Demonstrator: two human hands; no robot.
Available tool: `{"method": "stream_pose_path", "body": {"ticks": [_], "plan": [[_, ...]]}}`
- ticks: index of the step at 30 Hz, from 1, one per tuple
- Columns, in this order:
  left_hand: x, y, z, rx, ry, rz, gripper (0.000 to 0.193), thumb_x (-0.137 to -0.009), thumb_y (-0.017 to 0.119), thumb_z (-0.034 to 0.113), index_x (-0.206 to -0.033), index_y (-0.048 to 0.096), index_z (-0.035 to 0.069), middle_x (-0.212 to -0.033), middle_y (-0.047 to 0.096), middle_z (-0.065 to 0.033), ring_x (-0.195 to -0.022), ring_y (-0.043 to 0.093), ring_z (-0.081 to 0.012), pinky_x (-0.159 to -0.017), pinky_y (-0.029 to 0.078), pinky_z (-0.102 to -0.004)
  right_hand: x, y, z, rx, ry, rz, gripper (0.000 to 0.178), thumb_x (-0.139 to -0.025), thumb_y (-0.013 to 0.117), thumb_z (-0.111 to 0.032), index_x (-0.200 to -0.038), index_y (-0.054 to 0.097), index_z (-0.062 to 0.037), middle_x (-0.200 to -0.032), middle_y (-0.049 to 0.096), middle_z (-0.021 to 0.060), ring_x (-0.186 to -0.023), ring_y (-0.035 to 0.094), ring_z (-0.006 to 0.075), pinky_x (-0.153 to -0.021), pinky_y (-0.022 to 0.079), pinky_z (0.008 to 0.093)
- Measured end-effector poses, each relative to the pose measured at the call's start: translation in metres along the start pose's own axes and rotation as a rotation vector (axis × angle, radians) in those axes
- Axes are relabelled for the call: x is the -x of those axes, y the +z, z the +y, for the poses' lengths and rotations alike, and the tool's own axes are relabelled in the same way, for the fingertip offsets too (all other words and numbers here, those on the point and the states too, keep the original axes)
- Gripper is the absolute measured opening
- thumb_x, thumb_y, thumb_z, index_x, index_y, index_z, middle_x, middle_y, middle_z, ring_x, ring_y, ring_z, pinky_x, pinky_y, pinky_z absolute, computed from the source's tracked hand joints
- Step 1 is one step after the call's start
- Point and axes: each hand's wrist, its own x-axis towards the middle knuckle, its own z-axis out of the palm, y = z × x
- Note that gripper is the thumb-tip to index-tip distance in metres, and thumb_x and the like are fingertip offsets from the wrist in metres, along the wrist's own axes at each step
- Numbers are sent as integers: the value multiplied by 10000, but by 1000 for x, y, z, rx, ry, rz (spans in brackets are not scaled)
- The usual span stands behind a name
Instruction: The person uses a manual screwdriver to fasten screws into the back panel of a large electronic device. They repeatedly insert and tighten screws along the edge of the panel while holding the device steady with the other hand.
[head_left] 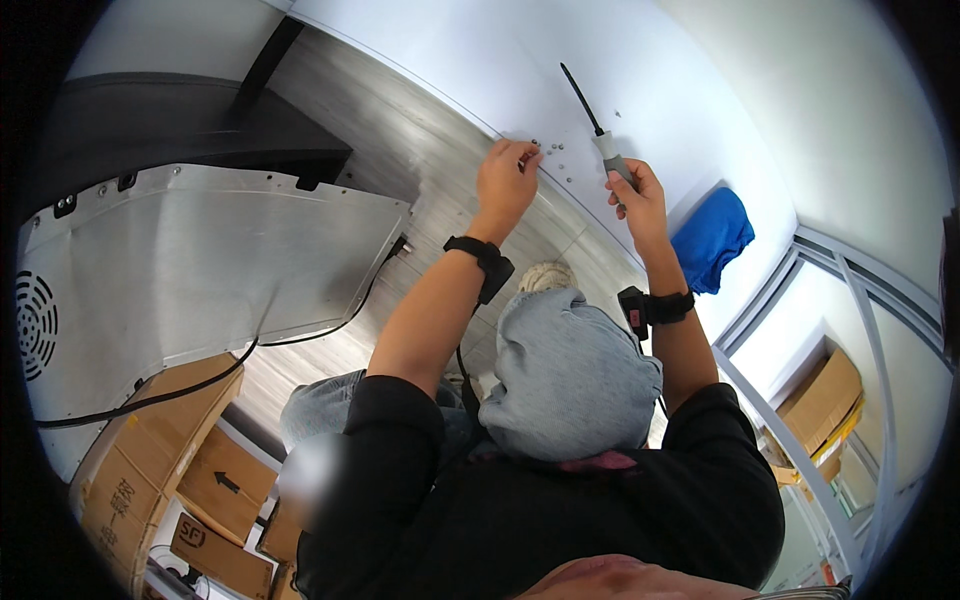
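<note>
My right hand (640,195) is wrapped round the grey handle of a screwdriver (604,148). Its dark shaft points up and to the left over a white surface. Close to the surface's near edge, my left hand (508,182) has its thumb and fingers pinched together. What they hold, if anything, is too small to make out. Several small metal screws (556,148) lie scattered just beyond the left fingertips, between my two hands. One more small piece (618,114) sits farther back, past the screwdriver's handle.
A blue cloth (716,240) lies right of my right hand. On the left stands a large metal panel (230,255) with a vent and a black cable (372,300). Cardboard boxes (140,470) are stacked at lower left. A grey metal frame (775,290) stands at right.
</note>
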Motion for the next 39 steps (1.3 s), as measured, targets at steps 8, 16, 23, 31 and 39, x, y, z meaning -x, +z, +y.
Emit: {"method": "stream_pose_path", "body": {"ticks": [8, 16, 23, 31, 39], "plan": [[-14, -78, 29, 1255, -768, -1, 90, -894, 592, 102, -941, 596, 26, -927, 652, -79, -791, 624, -195, -730, 519, -313, -8, 8, -34, 253, -267, -256, 213, -843, 639, -90, -1033, 590, -8, -842, 596, 5, -670, 513, 95, -627, 428, 233], [9, -204, 38, 1724, -530, 280, 100, -944, 494, 100, -951, 554, 21, -999, 635, -126, -986, 618, -268, -878, 525, -357, -14, 100, -116, 539, -589, -580, 273, -771, 679, -100, -1019, 605, -14, -832, 623, 54, -730, 549, 131, -675, 451, 255], [63, -270, 46, 1693, -352, 568, 111, -951, 480, 94, -955, 541, 1, -991, 610, -119, -1000, 611, -260, -882, 540, -349, 8, 181, -148, 529, -692, -854, 259, -767, 663, -95, -1007, 607, -13, -817, 613, 53, -714, 541, 131, -660, 443, 260], [105, -301, 73, 1568, -172, 636, 121, -962, 468, 100, -947, 555, 18, -996, 605, -110, -1006, 612, -238, -894, 538, -318, 36, 206, -170, 523, -741, -967, 272, -770, 674, -143, -998, 607, -11, -809, 595, 34, -705, 520, 118, -649, 426, 248], [129, -325, 115, 1383, -47, 719, 109, -953, 480, 81, -941, 573, 25, -979, 619, -112, -962, 633, -224, -853, 554, -291, 83, 206, -206, 521, -924, -923, 307, -782, 700, -182, -1016, 607, -7, -835, 610, 44, -720, 535, 121, -664, 440, 253]]}}
